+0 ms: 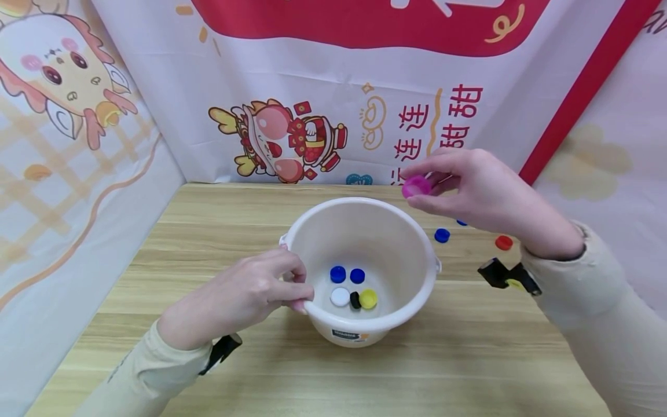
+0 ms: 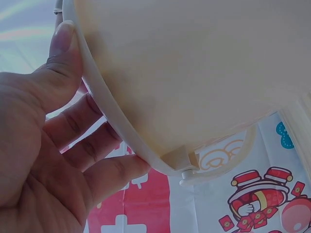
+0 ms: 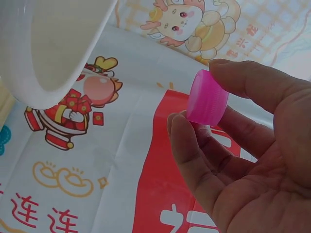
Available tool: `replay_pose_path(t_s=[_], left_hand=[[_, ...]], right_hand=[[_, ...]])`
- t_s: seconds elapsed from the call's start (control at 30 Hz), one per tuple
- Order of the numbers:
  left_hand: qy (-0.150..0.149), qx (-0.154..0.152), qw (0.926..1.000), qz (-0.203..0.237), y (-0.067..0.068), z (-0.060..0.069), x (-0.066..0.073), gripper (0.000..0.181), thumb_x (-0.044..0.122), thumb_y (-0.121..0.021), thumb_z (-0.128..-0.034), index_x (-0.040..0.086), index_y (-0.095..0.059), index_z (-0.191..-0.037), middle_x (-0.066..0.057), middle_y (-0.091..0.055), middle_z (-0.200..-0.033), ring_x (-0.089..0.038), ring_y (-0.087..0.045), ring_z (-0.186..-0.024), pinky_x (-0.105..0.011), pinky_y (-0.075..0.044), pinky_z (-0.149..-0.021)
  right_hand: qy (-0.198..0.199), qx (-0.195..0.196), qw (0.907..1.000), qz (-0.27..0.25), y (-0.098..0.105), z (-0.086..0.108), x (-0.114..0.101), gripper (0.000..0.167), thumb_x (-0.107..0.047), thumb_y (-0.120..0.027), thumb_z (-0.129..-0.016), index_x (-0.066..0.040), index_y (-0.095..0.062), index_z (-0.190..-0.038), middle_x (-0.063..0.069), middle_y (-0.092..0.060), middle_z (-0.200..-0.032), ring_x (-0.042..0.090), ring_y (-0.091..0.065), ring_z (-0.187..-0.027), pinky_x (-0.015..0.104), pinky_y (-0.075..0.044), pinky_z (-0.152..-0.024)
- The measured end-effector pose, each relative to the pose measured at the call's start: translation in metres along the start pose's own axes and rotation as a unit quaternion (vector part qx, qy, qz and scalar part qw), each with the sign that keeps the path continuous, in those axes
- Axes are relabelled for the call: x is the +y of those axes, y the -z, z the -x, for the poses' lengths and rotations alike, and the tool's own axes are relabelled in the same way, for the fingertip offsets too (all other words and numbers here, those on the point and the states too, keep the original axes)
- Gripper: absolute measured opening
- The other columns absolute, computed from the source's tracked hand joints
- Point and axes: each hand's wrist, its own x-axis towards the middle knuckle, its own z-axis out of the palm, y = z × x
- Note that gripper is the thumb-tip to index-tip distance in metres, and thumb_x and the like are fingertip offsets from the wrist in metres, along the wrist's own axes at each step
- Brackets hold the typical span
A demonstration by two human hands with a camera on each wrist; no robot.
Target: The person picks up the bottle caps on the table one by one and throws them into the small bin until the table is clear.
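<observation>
A cream plastic bucket (image 1: 359, 324) stands upright on the table. My left hand (image 1: 245, 289) grips its rim on the left side, and the left wrist view shows the thumb (image 2: 63, 46) on the rim with the fingers curled beneath. Between thumb and fingers my right hand (image 1: 469, 185) pinches a pink bottle cap (image 3: 208, 99), above and beyond the bucket's far right rim. On the bucket's floor lie two blue caps (image 1: 337, 274), a white cap (image 1: 340, 297), a yellow cap (image 1: 368, 299) and a black cap (image 1: 355, 300), which leans on its edge against the yellow one.
To the bucket's right on the wooden table (image 1: 208, 231) lie a blue cap (image 1: 442, 235), a red cap (image 1: 504, 242) and another blue cap (image 1: 462, 222) partly hidden by my right hand. A printed cloth (image 1: 312, 69) hangs behind the table.
</observation>
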Motion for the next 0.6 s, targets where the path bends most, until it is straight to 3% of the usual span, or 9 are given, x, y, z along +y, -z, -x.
replay_pose_path(t_s=[0.2,0.4,0.6], left_hand=[[0.006,-0.002,1.0,0.003,-0.0006,0.0005,0.0007,0.031,0.011,-0.088,-0.0722,0.018,-0.079,-0.101,-0.001,-0.062,-0.095,-0.016,-0.059,-0.088,-0.036,-0.058,-0.086],[-0.006,0.007,1.0,-0.001,-0.0013,-0.0001,0.0002,0.031,0.01,-0.088,-0.0716,0.017,-0.079,-0.1,-0.001,-0.061,-0.095,-0.017,-0.059,-0.088,-0.037,-0.058,-0.086],[0.001,0.001,1.0,0.001,-0.0008,0.0001,0.0003,0.031,0.011,-0.088,-0.0717,0.017,-0.079,-0.1,-0.001,-0.061,-0.095,-0.016,-0.059,-0.088,-0.037,-0.058,-0.087]], right_hand=[[-0.004,-0.004,1.0,0.004,-0.0012,-0.0004,0.0002,0.04,-0.016,-0.083,-0.082,-0.014,-0.072,-0.12,-0.002,-0.07,-0.097,0.014,-0.064,-0.084,0.018,-0.056,-0.071],[0.022,-0.009,0.9996,0.013,-0.0022,-0.0005,0.0034,0.049,-0.02,-0.087,-0.077,-0.015,-0.07,-0.123,-0.002,-0.068,-0.111,0.014,-0.062,-0.095,0.034,-0.058,-0.082],[0.021,-0.019,0.9994,0.021,0.0,0.0031,0.0046,0.046,-0.022,-0.084,-0.081,-0.017,-0.069,-0.125,-0.001,-0.067,-0.116,0.016,-0.061,-0.099,0.041,-0.059,-0.082]])
